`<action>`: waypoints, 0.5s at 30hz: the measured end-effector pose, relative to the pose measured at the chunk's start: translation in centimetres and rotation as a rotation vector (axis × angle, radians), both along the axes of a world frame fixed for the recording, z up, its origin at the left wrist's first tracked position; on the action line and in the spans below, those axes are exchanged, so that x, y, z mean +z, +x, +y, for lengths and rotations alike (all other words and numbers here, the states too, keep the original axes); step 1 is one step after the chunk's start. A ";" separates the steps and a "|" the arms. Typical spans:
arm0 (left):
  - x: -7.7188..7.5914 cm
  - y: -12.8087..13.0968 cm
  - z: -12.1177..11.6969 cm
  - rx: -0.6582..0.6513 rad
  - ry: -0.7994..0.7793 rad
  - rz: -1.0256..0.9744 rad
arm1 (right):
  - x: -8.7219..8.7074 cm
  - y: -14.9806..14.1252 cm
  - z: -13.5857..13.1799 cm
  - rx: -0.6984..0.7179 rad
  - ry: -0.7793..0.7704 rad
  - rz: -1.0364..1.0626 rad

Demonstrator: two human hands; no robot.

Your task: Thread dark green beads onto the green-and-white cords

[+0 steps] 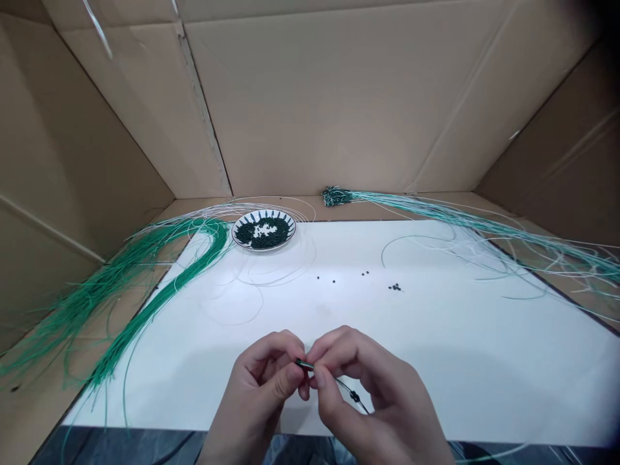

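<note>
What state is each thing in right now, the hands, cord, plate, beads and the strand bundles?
Left hand: pinching cord end
Right hand: pinching cord
Cord: held, dark beads on it
Plate: upright, holding beads
Loose beads: scattered
Green strands: loose, curved

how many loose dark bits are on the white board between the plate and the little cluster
4: one bit nearest the plate, a second bit to its right, then a close pair, left bit and right bit, before the cluster. None looks hidden there.
</note>
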State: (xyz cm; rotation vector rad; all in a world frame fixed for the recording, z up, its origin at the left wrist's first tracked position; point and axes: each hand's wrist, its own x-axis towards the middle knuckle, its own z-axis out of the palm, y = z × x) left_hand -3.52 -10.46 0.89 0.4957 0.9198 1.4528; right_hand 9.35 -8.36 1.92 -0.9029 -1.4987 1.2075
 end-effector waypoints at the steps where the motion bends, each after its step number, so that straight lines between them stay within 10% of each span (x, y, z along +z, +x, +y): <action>1: 0.0 0.0 -0.1 0.009 -0.004 -0.011 | 0.0 -0.1 0.0 -0.002 0.003 -0.007; 15: -0.2 -1.2 -0.7 0.044 0.022 0.142 | 0.8 -1.0 -0.5 -0.008 -0.004 -0.041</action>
